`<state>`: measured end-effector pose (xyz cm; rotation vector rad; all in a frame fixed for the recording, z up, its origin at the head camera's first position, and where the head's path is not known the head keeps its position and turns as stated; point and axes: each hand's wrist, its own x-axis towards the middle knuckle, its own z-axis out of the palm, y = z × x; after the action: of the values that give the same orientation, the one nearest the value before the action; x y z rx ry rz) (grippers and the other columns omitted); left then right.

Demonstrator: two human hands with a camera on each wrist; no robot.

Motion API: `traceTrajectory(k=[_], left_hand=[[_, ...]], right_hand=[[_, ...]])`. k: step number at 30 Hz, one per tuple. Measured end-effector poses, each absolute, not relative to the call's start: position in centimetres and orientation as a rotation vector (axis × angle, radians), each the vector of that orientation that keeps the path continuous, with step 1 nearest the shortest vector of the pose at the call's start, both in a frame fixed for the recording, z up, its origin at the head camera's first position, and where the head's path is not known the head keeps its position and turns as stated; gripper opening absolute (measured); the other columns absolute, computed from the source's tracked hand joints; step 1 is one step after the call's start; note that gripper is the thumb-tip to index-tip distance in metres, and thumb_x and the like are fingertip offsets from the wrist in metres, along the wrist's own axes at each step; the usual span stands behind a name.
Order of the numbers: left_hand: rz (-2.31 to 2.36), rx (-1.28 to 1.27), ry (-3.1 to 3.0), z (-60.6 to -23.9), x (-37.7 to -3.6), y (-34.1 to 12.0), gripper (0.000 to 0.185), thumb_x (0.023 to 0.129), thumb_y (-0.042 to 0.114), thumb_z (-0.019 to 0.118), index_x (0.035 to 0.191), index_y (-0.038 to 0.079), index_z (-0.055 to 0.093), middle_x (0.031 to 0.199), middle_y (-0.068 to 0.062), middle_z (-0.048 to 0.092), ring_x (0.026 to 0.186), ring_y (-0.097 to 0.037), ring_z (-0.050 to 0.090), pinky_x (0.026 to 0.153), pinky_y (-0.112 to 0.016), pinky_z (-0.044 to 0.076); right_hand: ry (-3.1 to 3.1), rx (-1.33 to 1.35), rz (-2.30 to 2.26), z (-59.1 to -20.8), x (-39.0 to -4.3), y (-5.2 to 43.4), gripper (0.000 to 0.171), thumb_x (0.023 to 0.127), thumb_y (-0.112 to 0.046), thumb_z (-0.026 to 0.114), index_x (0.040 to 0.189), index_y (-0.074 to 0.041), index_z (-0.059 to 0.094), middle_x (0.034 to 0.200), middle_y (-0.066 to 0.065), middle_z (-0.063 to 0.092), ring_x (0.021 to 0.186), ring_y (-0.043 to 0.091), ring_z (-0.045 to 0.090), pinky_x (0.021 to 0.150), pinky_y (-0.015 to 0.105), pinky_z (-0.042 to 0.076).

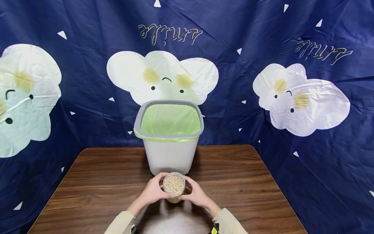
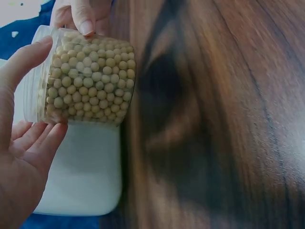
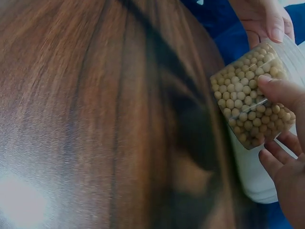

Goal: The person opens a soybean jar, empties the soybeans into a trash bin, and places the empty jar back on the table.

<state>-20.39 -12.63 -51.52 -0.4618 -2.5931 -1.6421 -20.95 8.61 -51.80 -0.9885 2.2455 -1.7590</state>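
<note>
Dark blue cloth (image 1: pixel 87 107) printed with white cloud faces is hung behind a brown wooden table (image 1: pixel 96 182) that fills the lower middle of the head view. At the table's near edge, low in the frame's centre, a clear plastic jar of soybeans (image 1: pixel 174 186) is held between both hands. The left hand (image 1: pixel 154 191) is curled round the jar's left side, its thumb laid over the rim as seen in the left wrist view. The right hand (image 1: pixel 196 194) is wrapped round the right side, the thumb pressed against the jar's wall. The jar is lifted clear of the wood, with its open mouth turned upward. Just beyond the jar, a white trash bin (image 1: pixel 169 152) lined with a pale green bag (image 1: pixel 170 120) is set at the table's far edge.
</note>
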Motion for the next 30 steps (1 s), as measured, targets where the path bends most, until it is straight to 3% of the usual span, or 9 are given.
traceTrajectory(k=[7, 15, 23, 30], left_hand=[[-1.8, -0.519, -2.46, -49.6, -19.8, -12.6, 0.074, 0.054, 0.015, 0.087, 0.117, -0.001, 0.051, 0.108, -0.014, 0.056, 0.099, -0.024, 0.055, 0.078, -0.024, 0.051], [-1.954, -0.593, -2.344, -47.5, -19.7, -12.9, 0.07, 0.059, 0.006, 0.083, 0.119, -0.004, 0.049, 0.107, -0.02, 0.056, 0.093, -0.018, 0.057, 0.074, -0.026, 0.052], [-2.1, -0.598, -2.264, -45.4, -19.9, -13.1, 0.068, 0.062, -0.003, 0.079, 0.121, -0.009, 0.046, 0.109, -0.026, 0.054, 0.092, -0.017, 0.056, 0.072, -0.028, 0.053], [-2.132, -0.576, -2.256, -44.7, -19.8, -13.2, 0.069, 0.061, -0.005, 0.079, 0.121, -0.009, 0.045, 0.112, -0.027, 0.053, 0.095, -0.016, 0.055, 0.073, -0.028, 0.053]], right_hand=[[2.405, -1.148, -1.664, -49.0, -20.4, 9.0, 0.069, 0.069, 0.0, 0.076, 0.128, 0.009, 0.041, 0.119, 0.025, 0.05, 0.108, 0.039, 0.048, 0.091, 0.044, 0.043], [2.409, -1.223, -1.672, -46.4, -20.5, 8.8, 0.069, 0.07, -0.001, 0.075, 0.129, 0.008, 0.041, 0.122, 0.024, 0.047, 0.108, 0.038, 0.048, 0.089, 0.037, 0.046], [2.346, -1.164, -1.757, -44.1, -20.9, 8.6, 0.067, 0.069, 0.002, 0.075, 0.129, 0.008, 0.044, 0.123, 0.024, 0.05, 0.108, 0.038, 0.05, 0.091, 0.03, 0.043], [2.379, -1.097, -1.683, -43.0, -20.8, 8.6, 0.069, 0.071, -0.003, 0.075, 0.132, 0.004, 0.042, 0.127, 0.019, 0.05, 0.112, 0.032, 0.05, 0.093, 0.034, 0.041]])
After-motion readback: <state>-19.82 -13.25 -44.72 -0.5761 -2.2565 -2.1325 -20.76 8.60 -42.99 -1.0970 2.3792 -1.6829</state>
